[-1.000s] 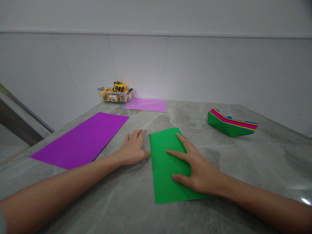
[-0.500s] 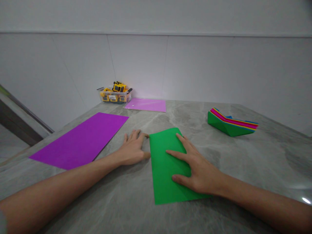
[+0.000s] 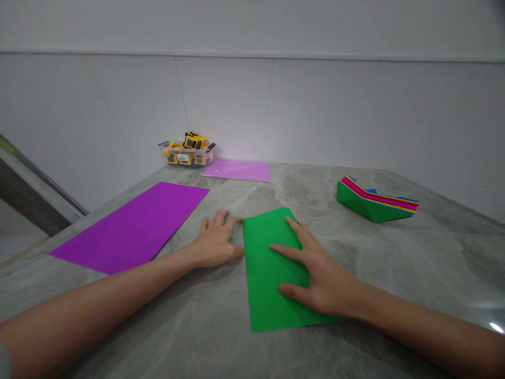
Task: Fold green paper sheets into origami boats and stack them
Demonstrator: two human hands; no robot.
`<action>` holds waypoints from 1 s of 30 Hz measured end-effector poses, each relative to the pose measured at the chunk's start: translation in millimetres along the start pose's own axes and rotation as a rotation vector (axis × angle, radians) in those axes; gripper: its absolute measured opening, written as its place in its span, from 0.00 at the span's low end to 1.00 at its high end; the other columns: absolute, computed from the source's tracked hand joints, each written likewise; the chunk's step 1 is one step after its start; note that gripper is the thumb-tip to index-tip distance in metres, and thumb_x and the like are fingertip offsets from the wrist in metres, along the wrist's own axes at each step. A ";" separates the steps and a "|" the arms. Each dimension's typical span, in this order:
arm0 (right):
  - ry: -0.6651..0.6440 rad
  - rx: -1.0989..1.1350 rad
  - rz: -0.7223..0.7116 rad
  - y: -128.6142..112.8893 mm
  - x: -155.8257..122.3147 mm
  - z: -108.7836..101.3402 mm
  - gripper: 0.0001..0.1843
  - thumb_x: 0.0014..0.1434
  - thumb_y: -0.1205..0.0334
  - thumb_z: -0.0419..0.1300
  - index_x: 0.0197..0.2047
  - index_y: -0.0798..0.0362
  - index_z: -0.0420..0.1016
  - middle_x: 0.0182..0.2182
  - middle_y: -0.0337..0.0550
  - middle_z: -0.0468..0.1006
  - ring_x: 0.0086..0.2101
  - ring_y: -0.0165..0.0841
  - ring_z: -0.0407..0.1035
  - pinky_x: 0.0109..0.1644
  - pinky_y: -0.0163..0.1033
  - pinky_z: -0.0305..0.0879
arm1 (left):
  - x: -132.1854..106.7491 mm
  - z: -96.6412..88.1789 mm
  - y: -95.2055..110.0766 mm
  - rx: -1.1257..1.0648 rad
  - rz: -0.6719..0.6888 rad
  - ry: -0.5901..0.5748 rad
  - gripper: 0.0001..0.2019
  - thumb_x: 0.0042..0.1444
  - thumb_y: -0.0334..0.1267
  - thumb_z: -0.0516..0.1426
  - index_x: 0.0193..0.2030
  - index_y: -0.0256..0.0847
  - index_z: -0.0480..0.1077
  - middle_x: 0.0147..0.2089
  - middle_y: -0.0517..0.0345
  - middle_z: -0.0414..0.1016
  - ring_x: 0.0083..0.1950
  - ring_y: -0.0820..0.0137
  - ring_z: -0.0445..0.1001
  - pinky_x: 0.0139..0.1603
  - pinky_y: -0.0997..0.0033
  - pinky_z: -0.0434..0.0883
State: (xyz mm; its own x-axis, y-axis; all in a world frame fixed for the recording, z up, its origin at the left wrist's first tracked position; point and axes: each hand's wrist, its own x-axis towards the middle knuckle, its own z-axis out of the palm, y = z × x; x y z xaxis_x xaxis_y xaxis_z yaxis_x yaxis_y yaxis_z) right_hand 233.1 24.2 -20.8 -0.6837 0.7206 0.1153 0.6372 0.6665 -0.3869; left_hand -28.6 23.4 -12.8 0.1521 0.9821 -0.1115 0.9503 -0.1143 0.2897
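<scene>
While right hand [image 3: 321, 279] splays over green paper [image 3: 266, 276], left hand [image 3: 215, 243] spreads at its edge, neither gripping.

Place: indoor craft spot, exact type unclear
Tabletop [image 3: 307, 189]: grey, marbled
Paper [image 3: 262, 279]: brightly coloured
Tub [image 3: 183, 158]: yellow toys [image 3: 194, 141]
Wall [image 3: 335, 116]: white, panelled

No wording is being made out. At ten o'clock from the view's middle, a white label [image 3: 183, 157] is being borne on the front of a clear box [image 3: 203, 157], its dark marks being shown too small for reading.
</scene>
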 end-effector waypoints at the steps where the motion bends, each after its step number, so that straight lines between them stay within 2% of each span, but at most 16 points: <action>1: 0.000 0.001 0.002 0.1 0.2 0.2 0.38 0.51 0.46 0.66 0.64 0.47 0.66 0.72 0.46 0.27 0.68 0.58 0.29 0.67 0.64 0.40 | -0.1 -0.1 0.0 0.001 0.001 0.001 0.38 0.49 0.50 0.57 0.67 0.49 0.53 0.72 0.43 0.46 0.73 0.43 0.39 0.66 0.33 0.42; 8: 0.000 -0.002 0.003 1.3 -0.9 1.0 0.38 0.51 0.45 0.65 0.64 0.46 0.66 0.71 0.46 0.27 0.68 0.58 0.29 0.67 0.65 0.40 | 0.1 -0.1 0.0 -0.004 0.019 -0.005 0.37 0.50 0.50 0.57 0.68 0.52 0.54 0.72 0.42 0.45 0.73 0.41 0.39 0.65 0.30 0.41; 14: -0.007 -0.003 0.003 1.3 -0.6 0.8 0.38 0.51 0.44 0.65 0.64 0.46 0.66 0.71 0.48 0.28 0.67 0.59 0.29 0.66 0.66 0.41 | 0.7 -1.4 -2.7 -0.012 0.025 -0.012 0.38 0.49 0.51 0.59 0.68 0.53 0.55 0.72 0.43 0.45 0.73 0.43 0.40 0.65 0.31 0.42; 17: 0.000 -0.008 -0.002 1.0 -0.2 0.8 0.38 0.51 0.44 0.65 0.63 0.46 0.66 0.71 0.47 0.28 0.67 0.59 0.30 0.66 0.66 0.41 | -0.9 -4.4 -3.0 -0.029 0.033 -0.029 0.39 0.50 0.57 0.58 0.68 0.52 0.55 0.73 0.42 0.45 0.73 0.42 0.39 0.66 0.32 0.41; 19: 0.008 -0.008 -0.009 0.8 0.0 0.6 0.38 0.51 0.44 0.65 0.63 0.47 0.67 0.72 0.47 0.29 0.67 0.59 0.30 0.66 0.66 0.41 | -3.1 -5.4 -1.7 -0.036 0.044 -0.037 0.41 0.50 0.65 0.55 0.69 0.51 0.55 0.73 0.41 0.43 0.73 0.41 0.38 0.66 0.32 0.41; 22: 0.013 -0.008 -0.021 0.9 0.3 0.3 0.38 0.50 0.44 0.66 0.63 0.47 0.67 0.72 0.47 0.31 0.67 0.59 0.31 0.66 0.66 0.42 | -7.3 -3.1 2.3 0.013 0.093 -0.020 0.52 0.43 0.74 0.53 0.71 0.47 0.51 0.75 0.40 0.36 0.73 0.39 0.34 0.66 0.31 0.39; 25: 0.009 -0.018 -0.018 1.4 0.5 0.0 0.38 0.50 0.43 0.65 0.63 0.46 0.67 0.72 0.48 0.31 0.67 0.59 0.31 0.66 0.66 0.42 | -10.5 2.0 6.3 0.085 0.180 -0.005 0.59 0.40 0.76 0.52 0.73 0.41 0.44 0.75 0.43 0.32 0.73 0.40 0.31 0.66 0.31 0.36; 30: -0.032 -0.064 -0.006 -0.4 0.6 -2.3 0.39 0.51 0.43 0.64 0.64 0.46 0.66 0.72 0.49 0.30 0.67 0.61 0.28 0.65 0.67 0.42 | -11.9 3.8 8.1 0.107 0.217 -0.030 0.60 0.42 0.77 0.48 0.73 0.40 0.39 0.75 0.48 0.37 0.73 0.42 0.33 0.67 0.33 0.37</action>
State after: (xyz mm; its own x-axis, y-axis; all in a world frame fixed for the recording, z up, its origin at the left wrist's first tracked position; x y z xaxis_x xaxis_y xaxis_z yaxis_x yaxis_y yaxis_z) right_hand 233.2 24.8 -18.5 -0.6977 0.7110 0.0877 0.6541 0.6823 -0.3265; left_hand -21.7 10.1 -12.7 0.3624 0.9280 -0.0865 0.9176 -0.3389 0.2078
